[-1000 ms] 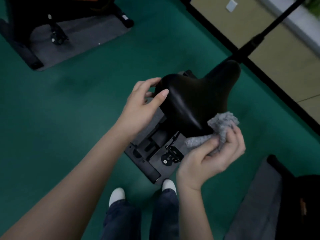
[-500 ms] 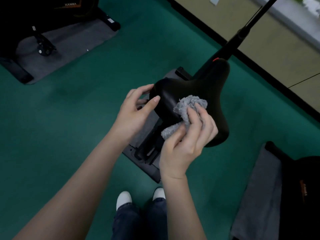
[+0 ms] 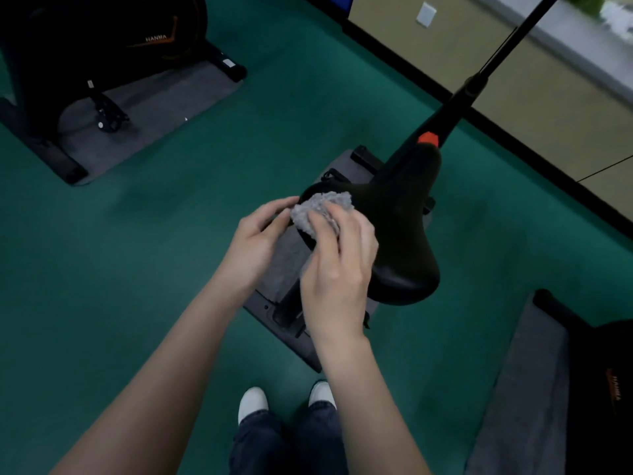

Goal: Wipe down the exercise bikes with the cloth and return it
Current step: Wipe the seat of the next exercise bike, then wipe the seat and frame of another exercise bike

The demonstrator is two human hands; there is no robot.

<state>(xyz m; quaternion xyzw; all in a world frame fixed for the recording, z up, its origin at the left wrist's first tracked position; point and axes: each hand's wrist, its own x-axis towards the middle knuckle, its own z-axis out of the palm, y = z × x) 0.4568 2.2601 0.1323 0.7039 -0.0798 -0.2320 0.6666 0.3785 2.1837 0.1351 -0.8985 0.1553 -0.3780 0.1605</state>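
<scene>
Cloth is a grey fluffy lump on the wide back end of the black bike seat, right under the fingertips of the R hand. R hand has its fingers bent over the lump & pushes it down on the seat, so it grips & rubs at once. I think it's bunched up b/c a thick wad is easy to hold & press. L hand is just beside the cloth, on the far side from the R hand, w/ fingers nearly straight & a bit spread, tips at the seat's edge. It holds nothing I can see; can't tell if its thumb touches the cloth. It's prob there to keep the seat from wobbling while the other hand rubs. The step looks like wiping this seat, & the thin front part, out past the R hand, has no cloth on it yet. A black pole w/ an orange bit stands further out past that, well apart from both hands. Under both hands, low down, are the bike's base & the green floor. Another bike sits on a grey mat far out past the L hand, & a 3rd bike is out past the R arm. Those prob need a wipe too, so I'd say lots of the job is left. Putting the cloth back comes last, & the spot for it isn't in view.
</scene>
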